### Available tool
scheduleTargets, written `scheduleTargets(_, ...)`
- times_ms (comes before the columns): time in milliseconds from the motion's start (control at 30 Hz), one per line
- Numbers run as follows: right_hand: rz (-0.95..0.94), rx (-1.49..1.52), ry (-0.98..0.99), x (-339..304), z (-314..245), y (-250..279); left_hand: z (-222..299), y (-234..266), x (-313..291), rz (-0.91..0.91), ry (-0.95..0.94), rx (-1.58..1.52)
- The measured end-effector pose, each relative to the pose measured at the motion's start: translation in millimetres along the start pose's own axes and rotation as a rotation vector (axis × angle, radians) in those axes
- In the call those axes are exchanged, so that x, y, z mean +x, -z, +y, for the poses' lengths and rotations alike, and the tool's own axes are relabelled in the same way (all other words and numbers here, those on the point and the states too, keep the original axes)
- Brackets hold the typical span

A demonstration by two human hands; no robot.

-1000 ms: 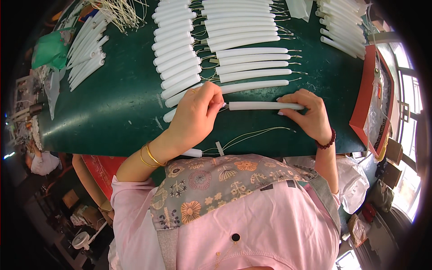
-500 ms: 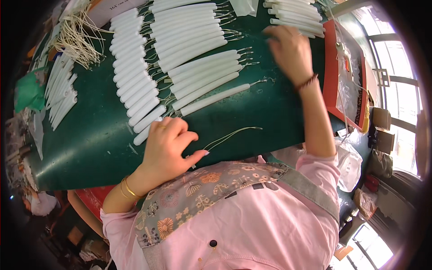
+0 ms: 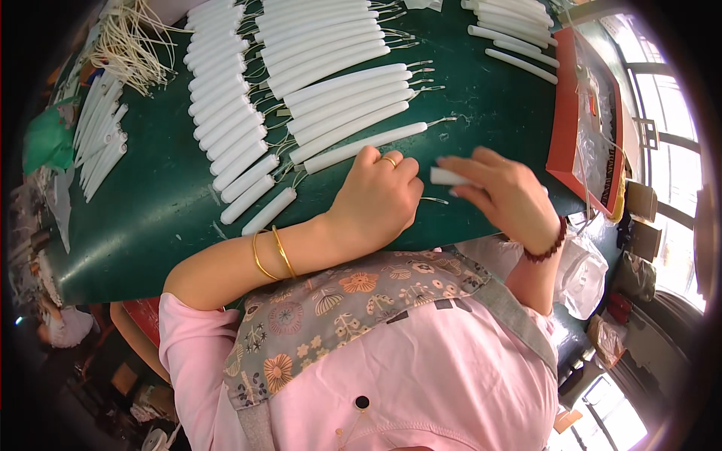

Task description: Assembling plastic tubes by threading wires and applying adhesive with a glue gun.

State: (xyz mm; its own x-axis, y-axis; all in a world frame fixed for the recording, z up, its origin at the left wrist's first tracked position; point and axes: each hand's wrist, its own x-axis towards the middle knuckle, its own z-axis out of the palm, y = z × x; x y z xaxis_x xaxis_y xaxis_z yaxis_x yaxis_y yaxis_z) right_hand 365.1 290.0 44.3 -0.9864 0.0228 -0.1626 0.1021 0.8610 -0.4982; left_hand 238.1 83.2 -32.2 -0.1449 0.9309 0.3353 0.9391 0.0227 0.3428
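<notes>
A short length of a white tube shows out of my right hand, gripped between its thumb and fingers; the rest is hidden by the hand. Just left of it, my left hand is curled closed, back of the hand up. What its fingers hold, if anything, is hidden. From beside it, the end of a thin wire sticks out between the hands. Above the left hand a white tube with wires lies alone, closest of its column. Another white tube lies above my left wrist.
Two columns of white wired tubes fill the table's middle. Plain white tubes lie at the far right, beside a red-orange box. At the left are a bundle of pale wires and a pile of thin white tubes.
My right hand has come back from the far-right tubes with one white tube. My left hand has moved right and closed. The tubes at the far right lie more spread out.
</notes>
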Motion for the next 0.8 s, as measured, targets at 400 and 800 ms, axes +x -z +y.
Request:
scheduleTargets(400,0.036,0.194,-0.159,-26,8,-18,-12,3,4,0.053,0.137,-0.158)
scheduleTargets(800,0.210,-0.085,0.161,15,26,-31,-24,111,-91,-0.205,0.314,-0.231)
